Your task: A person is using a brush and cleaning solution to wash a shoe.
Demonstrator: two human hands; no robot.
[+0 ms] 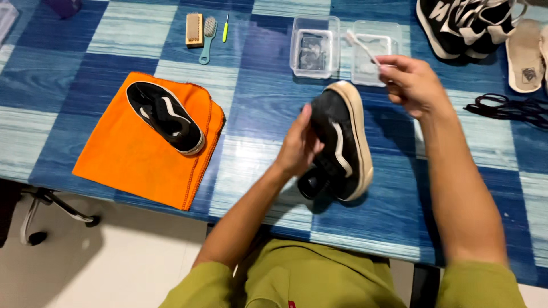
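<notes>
Shoe [341, 142] in L hand [298, 145] | toothbrush [361, 47] in R hand [412, 82]

A home shoe-cleaning spot: a blue checked desk [68, 80] carries brushes [194, 29], water tubs [314, 39], an orange cloth [125, 154] and sneakers [462, 23] above a tiled floor [114, 262].

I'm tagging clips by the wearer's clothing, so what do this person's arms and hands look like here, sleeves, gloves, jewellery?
Both arms are bare from above the elbow down. Short olive-green sleeves show at the bottom edge, part of a matching top. The left hand and right hand wear no gloves. No watch, ring or bracelet shows.
</notes>
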